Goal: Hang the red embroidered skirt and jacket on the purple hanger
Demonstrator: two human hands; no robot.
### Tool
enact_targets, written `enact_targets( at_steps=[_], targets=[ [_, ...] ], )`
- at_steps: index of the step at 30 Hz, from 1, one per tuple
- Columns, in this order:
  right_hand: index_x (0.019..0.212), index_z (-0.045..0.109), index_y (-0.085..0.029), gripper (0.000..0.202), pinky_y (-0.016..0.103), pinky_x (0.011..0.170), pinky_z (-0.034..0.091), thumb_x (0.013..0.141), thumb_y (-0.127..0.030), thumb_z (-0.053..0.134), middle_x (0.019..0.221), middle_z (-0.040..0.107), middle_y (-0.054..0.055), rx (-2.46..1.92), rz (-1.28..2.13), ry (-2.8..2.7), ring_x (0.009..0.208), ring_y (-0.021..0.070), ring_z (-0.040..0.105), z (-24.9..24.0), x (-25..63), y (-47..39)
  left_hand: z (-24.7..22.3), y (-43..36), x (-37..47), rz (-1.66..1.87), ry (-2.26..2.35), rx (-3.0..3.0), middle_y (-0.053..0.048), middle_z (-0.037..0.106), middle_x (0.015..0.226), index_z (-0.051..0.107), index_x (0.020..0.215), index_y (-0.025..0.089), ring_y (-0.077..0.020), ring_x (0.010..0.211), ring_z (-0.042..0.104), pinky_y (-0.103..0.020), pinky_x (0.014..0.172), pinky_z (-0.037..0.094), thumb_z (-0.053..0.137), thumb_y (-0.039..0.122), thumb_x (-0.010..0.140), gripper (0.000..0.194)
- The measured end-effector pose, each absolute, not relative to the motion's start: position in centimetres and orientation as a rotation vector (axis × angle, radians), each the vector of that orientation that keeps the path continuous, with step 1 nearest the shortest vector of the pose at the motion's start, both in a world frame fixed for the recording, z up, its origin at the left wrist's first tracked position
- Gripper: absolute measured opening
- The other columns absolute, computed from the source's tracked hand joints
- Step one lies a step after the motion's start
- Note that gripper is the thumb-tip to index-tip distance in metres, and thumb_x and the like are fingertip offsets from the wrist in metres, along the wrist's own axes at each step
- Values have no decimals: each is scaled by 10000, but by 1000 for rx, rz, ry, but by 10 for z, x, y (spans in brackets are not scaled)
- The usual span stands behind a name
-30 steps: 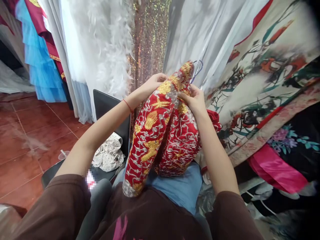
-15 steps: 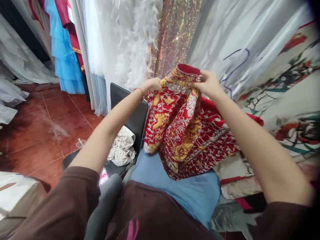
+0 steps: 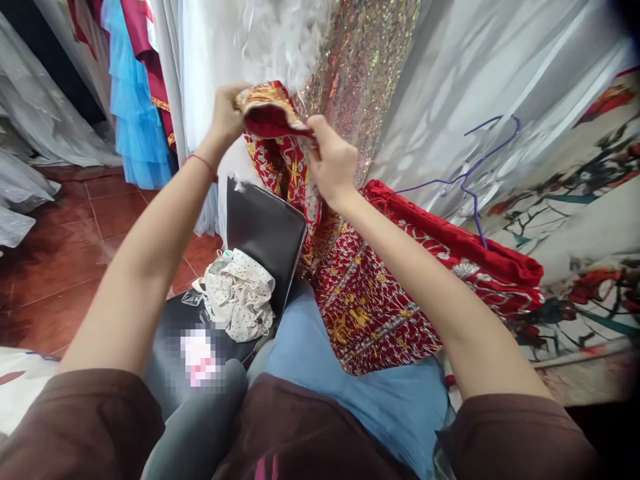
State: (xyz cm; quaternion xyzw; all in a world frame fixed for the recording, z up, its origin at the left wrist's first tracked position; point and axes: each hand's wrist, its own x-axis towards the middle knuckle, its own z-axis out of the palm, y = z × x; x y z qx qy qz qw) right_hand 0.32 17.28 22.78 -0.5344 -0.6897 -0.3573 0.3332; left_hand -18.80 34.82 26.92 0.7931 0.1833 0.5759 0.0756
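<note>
A red garment [image 3: 295, 160] with gold and silver embroidery is stretched between my two hands, its banded opening facing me. My left hand [image 3: 231, 113] grips one side of that band. My right hand [image 3: 333, 160] has its fingers closed on the other side. Below them, more red embroidered cloth [image 3: 370, 313] drapes over my lap; whether it is one piece with the held part I cannot tell. A red waistband-like edge [image 3: 450, 233] runs along the cloth's far right side, with a purple wire hanger [image 3: 465, 175] at it.
On my left stands a black chair [image 3: 265, 230] with a crumpled dotted cream cloth [image 3: 240, 293] on its seat. White gowns [image 3: 210, 60], a sequined fabric [image 3: 360, 67] and a tiered blue dress [image 3: 135, 100] hang ahead. A flower-patterned cloth [image 3: 590, 220] is at the right.
Both hands have moved up and left, lifting the banded part away from my lap. The hanger and the red edge by it now show more fully.
</note>
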Motion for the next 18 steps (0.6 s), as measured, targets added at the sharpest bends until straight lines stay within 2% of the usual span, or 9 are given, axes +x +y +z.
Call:
enact_targets(
  at_steps=[2, 3, 4, 6, 9, 11, 14, 16, 18],
  targets=[
    [1437, 485, -175, 444, 296, 895, 521, 1062, -162, 250, 1244, 665, 93, -1279, -1001, -1946, 1067, 174, 669, 204, -35, 162, 257, 328, -240, 1685, 335, 2485, -45, 741, 1007, 711, 986, 142, -188, 964, 652, -438, 942, 560, 599, 764, 825, 653],
    [1434, 499, -182, 449, 290, 889, 529, 1061, -148, 251, 1255, 668, 93, -1216, -1035, -2040, 1064, 167, 671, 186, -51, 155, 243, 315, -264, 1701, 261, 2525, -58, 747, 1105, 719, 1050, 128, -204, 1038, 666, -442, 979, 550, 607, 747, 832, 665],
    [1438, 504, -184, 444, 291, 892, 539, 1058, -149, 277, 1234, 684, 97, -1160, -1061, -2141, 1045, 165, 676, 164, -63, 148, 225, 303, -285, 1619, 239, 2633, -49, 728, 1230, 715, 1137, 147, -209, 1137, 656, -440, 1035, 529, 631, 662, 870, 586],
    [1425, 522, -176, 424, 340, 922, 556, 1049, -160, 327, 1231, 703, 119, -1114, -1121, -2317, 1082, 206, 684, 113, -77, 136, 180, 283, -315, 1406, 215, 2948, -8, 688, 1348, 725, 1195, 244, -207, 1305, 594, -459, 1120, 468, 523, 410, 1004, 323],
    [1302, 598, -59, 377, 473, 1007, 534, 1024, -148, 360, 1292, 665, 254, -1168, -1209, -2528, 1200, 318, 659, 42, -73, 130, 103, 272, -324, 1081, 393, 3220, 58, 633, 1418, 638, 1332, 387, -188, 1427, 494, -459, 1142, 454, 437, 217, 1022, 406],
    [1243, 615, -6, 365, 517, 1000, 534, 1011, -126, 361, 1296, 642, 311, -1251, -1268, -2603, 1201, 352, 661, 12, -62, 135, 54, 273, -309, 1000, 412, 3223, 26, 597, 1465, 597, 1385, 366, -178, 1448, 465, -432, 1174, 435, 431, 142, 998, 477],
    [1182, 628, 44, 351, 533, 990, 541, 1003, -111, 370, 1268, 636, 349, -1307, -1325, -2636, 1197, 366, 663, -10, -48, 146, -3, 275, -274, 1037, 650, 3128, -56, 487, 1560, 533, 1465, 256, -211, 1508, 363, -463, 1236, 351, 375, 60, 961, 564],
    [1190, 624, 46, 348, 544, 1029, 525, 1003, -116, 378, 1289, 626, 347, -1295, -1348, -2598, 1225, 355, 648, -16, -45, 144, -28, 268, -255, 1086, 821, 2992, -85, 449, 1582, 491, 1499, 197, -215, 1527, 318, -478, 1240, 338, 306, 6, 910, 646],
    [1221, 616, 13, 345, 559, 1083, 492, 1005, -133, 390, 1321, 623, 319, -1220, -1336, -2574, 1265, 334, 625, -23, -44, 131, -42, 256, -246, 1167, 920, 2850, -79, 441, 1589, 473, 1512, 211, -203, 1528, 321, -473, 1223, 359, 300, 5, 873, 693]
  ],
)
